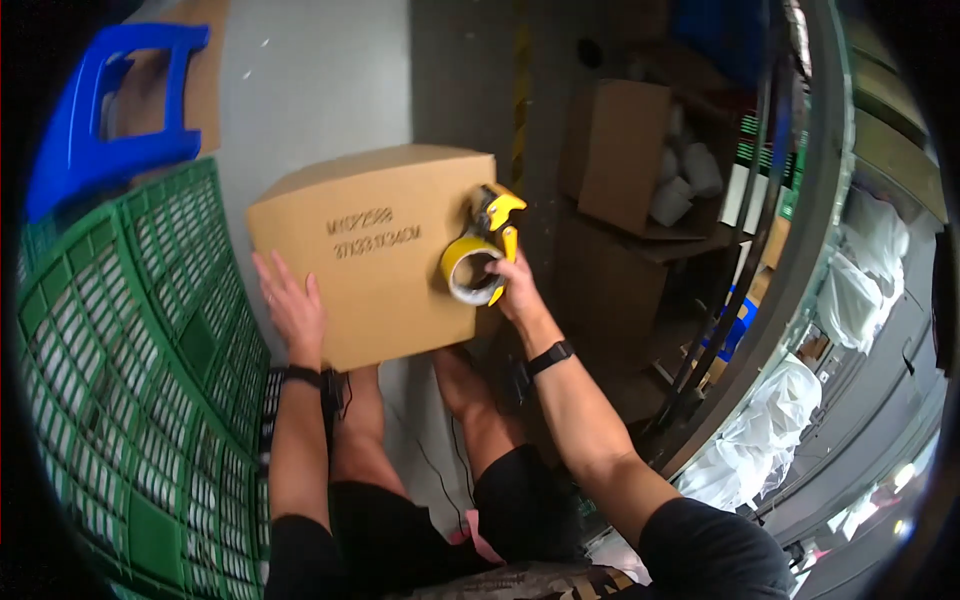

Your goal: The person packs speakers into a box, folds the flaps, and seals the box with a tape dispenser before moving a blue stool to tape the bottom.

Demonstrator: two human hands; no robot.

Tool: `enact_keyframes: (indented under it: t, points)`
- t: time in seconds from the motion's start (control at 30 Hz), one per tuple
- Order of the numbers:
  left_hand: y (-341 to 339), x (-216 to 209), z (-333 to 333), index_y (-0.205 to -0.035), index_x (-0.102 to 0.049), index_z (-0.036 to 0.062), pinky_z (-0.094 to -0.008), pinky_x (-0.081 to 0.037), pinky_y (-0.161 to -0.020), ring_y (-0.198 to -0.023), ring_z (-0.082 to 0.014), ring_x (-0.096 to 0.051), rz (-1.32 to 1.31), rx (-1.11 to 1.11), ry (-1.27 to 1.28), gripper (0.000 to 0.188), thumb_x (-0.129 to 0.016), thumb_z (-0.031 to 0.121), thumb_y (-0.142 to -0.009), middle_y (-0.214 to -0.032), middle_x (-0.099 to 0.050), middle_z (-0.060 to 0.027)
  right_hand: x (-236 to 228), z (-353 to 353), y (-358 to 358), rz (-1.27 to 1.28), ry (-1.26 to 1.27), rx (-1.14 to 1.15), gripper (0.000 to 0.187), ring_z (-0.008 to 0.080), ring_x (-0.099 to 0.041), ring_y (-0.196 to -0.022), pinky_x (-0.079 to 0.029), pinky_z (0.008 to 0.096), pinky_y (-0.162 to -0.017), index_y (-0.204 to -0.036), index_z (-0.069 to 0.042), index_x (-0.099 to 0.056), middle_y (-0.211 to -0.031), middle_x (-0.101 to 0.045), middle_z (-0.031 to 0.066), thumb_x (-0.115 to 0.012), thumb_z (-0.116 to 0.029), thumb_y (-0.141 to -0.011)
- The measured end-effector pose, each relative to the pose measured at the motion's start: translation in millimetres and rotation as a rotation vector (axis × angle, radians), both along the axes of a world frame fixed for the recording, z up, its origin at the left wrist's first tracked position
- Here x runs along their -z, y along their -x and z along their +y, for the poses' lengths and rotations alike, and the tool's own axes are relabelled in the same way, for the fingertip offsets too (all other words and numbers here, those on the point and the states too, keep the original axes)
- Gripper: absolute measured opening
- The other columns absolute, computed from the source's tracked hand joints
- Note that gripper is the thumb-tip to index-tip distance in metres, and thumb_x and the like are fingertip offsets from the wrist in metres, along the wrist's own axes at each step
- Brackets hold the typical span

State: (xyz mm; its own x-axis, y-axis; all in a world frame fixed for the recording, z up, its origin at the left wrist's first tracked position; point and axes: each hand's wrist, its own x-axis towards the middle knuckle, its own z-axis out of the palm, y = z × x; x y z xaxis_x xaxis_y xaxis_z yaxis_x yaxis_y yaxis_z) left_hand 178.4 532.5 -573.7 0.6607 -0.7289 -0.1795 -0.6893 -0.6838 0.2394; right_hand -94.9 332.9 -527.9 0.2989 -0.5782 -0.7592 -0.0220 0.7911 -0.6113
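A brown cardboard box (375, 290) with dark printing on its face is held up in front of my legs. My left hand (292, 305) lies with its fingers stretched against the box's lower left side. A yellow and black tape dispenser (497, 215), loaded with a roll of yellow tape (460, 262), is in my right hand (516, 285), whose fingers wrap its handle. The dispenser is in front of the box's right side; whether it touches the cardboard I cannot tell.
Green plastic crates (150, 400) stand close on my left, with a blue plastic stool (130, 145) beyond them. To the right, an open cardboard box (620, 150) holds white rolls. White plastic bags (770, 430) lie past a metal frame (775, 300). Thin cables (430, 455) hang between my legs.
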Motion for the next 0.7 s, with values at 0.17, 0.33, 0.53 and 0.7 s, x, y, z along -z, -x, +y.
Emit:
enact_keyframes:
  t: [0.17, 0.33, 0.53, 0.7]
  points:
    - [4.9, 0.7, -19.6, -0.154, -0.024, 0.0070, -0.0508, -0.040, -0.107, -0.134, -0.0483, -0.036, -0.014, 0.027, 0.032, 0.077, -0.064, 0.031, -0.092, -0.160, -0.014, -0.0227, 3.1, -16.7, 23.2, 0.068, -0.005, -0.043, 0.070, 0.0200, -0.058, -0.105, -0.048, 0.0306, -0.094, -0.139, -0.002, -0.044, -0.115, -0.059, 0.0057, -0.057, -0.005, -0.071]
    - [-2.5, -8.1, -9.8, -0.153, -0.025, 0.0067, -0.0496, -0.043, -0.104, -0.133, -0.0454, -0.040, 0.022, -0.013, -0.009, 0.075, -0.063, 0.030, -0.093, -0.161, -0.013, -0.0211, -37.9, -23.4, 0.3, 0.167, 0.171, -0.161, 0.062, 0.0196, -0.058, -0.103, -0.047, 0.0307, -0.094, -0.131, -0.004, -0.045, -0.113, -0.058, 0.0065, -0.061, -0.004, -0.071]
    - [-3.8, -9.6, 16.2, -0.153, -0.026, 0.0093, -0.0473, -0.045, -0.101, -0.126, -0.0435, -0.049, 0.420, -0.376, 0.110, 0.073, -0.064, 0.029, -0.093, -0.150, -0.036, -0.0235, -75.3, 14.8, -73.9, 0.320, 0.662, -0.853, 0.056, 0.0232, -0.059, -0.099, -0.048, 0.0335, -0.091, -0.119, -0.004, -0.045, -0.108, -0.057, 0.0108, -0.070, -0.011, -0.069]
    - [-10.4, 2.0, 23.3, -0.152, -0.029, 0.0114, -0.0475, -0.048, -0.097, -0.118, -0.0452, -0.056, 0.828, -0.603, 0.328, 0.071, -0.064, 0.031, -0.094, -0.127, -0.060, -0.0255, -43.8, 55.2, -139.6, 0.115, 1.094, -1.194, 0.060, 0.0348, -0.061, -0.091, -0.051, 0.0405, -0.083, -0.118, -0.002, -0.048, -0.098, -0.058, 0.0185, -0.076, -0.020, -0.069]
